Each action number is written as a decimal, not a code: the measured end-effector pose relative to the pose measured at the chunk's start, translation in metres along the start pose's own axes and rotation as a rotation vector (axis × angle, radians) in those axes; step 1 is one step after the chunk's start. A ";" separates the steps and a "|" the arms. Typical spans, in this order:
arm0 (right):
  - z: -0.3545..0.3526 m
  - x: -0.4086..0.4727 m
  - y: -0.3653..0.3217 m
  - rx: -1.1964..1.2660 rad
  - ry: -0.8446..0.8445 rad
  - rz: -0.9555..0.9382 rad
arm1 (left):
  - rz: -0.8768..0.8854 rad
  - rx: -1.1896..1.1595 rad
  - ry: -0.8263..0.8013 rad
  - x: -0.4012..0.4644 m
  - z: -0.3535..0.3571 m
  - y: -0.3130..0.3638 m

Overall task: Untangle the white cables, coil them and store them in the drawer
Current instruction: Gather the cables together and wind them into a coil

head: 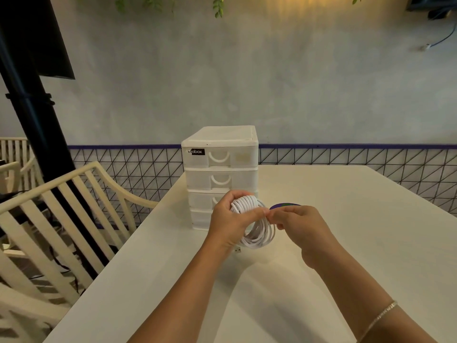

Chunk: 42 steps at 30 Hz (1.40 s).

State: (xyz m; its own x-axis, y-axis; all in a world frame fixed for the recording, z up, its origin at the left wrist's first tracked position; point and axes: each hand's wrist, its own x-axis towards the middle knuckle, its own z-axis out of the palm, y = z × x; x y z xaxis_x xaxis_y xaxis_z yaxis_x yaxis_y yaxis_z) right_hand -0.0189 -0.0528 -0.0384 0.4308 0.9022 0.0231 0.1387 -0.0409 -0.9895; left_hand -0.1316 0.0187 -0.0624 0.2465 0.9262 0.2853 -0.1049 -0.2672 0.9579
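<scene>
A white cable [257,235] is wound into a round coil of several loops and held upright above the white table [346,219]. My left hand [230,221] grips the coil's upper left side, fingers curled round the loops. My right hand [296,224] pinches the coil's upper right edge between thumb and fingertips. A small USB plug [238,249] hangs below my left wrist. Behind the coil stands a white plastic drawer unit [220,154] with several drawers, all pushed in; my hands hide part of its lower drawers.
A dark purple round object [284,206] lies on the table just behind my right hand. Cream slatted chairs [61,219] stand along the table's left side. A black post [27,107] rises at the left, and a wire-grid railing [371,159] runs behind the table.
</scene>
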 end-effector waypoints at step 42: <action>-0.005 0.014 0.013 0.110 0.069 0.116 | 0.214 0.229 -0.119 -0.009 0.009 -0.006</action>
State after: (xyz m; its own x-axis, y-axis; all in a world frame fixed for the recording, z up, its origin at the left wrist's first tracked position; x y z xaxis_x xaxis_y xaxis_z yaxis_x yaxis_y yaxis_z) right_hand -0.0068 -0.0430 -0.0507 0.4988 0.8624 -0.0862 -0.0125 -0.0923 -0.9956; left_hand -0.1241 0.0094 -0.0701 0.3548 0.8084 0.4697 0.0491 -0.5178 0.8541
